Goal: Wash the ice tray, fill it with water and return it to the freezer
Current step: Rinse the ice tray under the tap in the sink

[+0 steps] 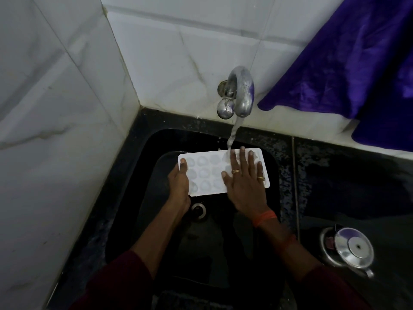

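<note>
ice tray (207,173) is lying left-to-right over sink (147,166) | left hand (178,184) is gripping its left end | right hand (244,182) is pressing flat, fingers spread, on right half under tap water (233,133)

1. no text, label, brand, number or sign is showing readably anywhere.
2. the white ice tray (207,174), which the left hand (178,183) is gripping and the right hand (245,184) is pressing flat, is showing plain plastic only.
3. the tap (242,92) just beyond the right hand's fingertips is showing bare, unmarked metal.
</note>
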A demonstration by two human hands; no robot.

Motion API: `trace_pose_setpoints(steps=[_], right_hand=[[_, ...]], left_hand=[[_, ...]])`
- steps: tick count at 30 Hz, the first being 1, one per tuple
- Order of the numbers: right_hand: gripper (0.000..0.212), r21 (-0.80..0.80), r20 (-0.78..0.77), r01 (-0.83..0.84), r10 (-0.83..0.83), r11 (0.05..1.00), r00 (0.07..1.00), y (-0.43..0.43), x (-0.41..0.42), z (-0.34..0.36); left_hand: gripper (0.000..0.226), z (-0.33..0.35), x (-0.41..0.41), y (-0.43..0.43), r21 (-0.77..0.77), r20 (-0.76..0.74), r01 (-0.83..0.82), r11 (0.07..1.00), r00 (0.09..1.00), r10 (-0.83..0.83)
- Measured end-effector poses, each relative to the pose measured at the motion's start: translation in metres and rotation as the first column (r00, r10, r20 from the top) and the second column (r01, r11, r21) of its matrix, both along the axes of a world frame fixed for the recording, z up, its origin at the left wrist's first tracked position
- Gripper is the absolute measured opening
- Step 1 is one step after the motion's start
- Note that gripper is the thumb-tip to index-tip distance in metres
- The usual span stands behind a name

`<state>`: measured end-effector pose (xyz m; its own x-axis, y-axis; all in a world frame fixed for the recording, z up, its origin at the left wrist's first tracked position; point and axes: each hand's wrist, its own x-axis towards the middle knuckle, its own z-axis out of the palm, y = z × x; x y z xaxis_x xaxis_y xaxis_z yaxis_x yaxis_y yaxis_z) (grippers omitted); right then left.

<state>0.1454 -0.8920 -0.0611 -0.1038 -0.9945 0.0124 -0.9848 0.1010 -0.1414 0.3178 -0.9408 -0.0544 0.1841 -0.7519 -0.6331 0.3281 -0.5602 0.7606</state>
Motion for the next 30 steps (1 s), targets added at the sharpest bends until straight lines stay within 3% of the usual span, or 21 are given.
trace_pose_setpoints(steps=[6,12,15,18,21,24,26,28,30], right_hand=[[0.059,-0.034,-0.072,-0.31,0.307,0.95,0.949,0.0,0.068,0.009],[0.063,-0.037,-0.121,-0.233,0.227,0.972,0.966,-0.007,0.031,0.019],[0.068,-0.049,-0.025,-0.201,0.2,0.978,0.98,-0.004,-0.021,0.024],[0.074,-0.027,0.141,-0.334,0.335,0.942,0.932,0.003,-0.068,0.027],[0.072,-0.114,0.243,-0.376,0.393,0.92,0.887,0.004,-0.082,0.027],[0.043,-0.273,0.481,-0.217,0.328,0.937,0.813,0.0,-0.081,0.027],[0.023,-0.265,0.653,-0.028,0.201,0.964,0.73,-0.003,-0.074,0.031],[0.017,-0.224,0.739,0.117,0.091,0.967,0.667,-0.006,-0.067,0.032],[0.021,-0.177,0.776,0.236,-0.012,0.955,0.631,-0.012,-0.062,0.031]], left_hand=[[0.031,0.002,-0.013,0.0,-0.028,-0.112,0.03,0.999,0.993,-0.033],[0.034,0.002,0.0,-0.003,0.043,-0.065,0.0,0.999,0.998,0.003],[0.031,0.0,0.013,-0.009,0.044,-0.04,0.039,0.998,0.998,-0.037],[0.028,0.001,0.028,-0.019,-0.01,-0.011,0.137,0.991,0.991,-0.137],[0.028,0.009,0.036,-0.025,0.03,-0.145,0.233,0.972,0.963,-0.227],[0.023,0.017,0.039,-0.03,0.205,-0.28,0.302,0.931,0.929,-0.24],[0.034,0.019,0.042,-0.033,0.25,-0.344,0.347,0.904,0.904,-0.253],[0.049,0.016,0.043,-0.033,0.25,-0.33,0.416,0.875,0.886,-0.326],[0.066,0.014,0.044,-0.031,0.267,-0.22,0.495,0.827,0.867,-0.447]])
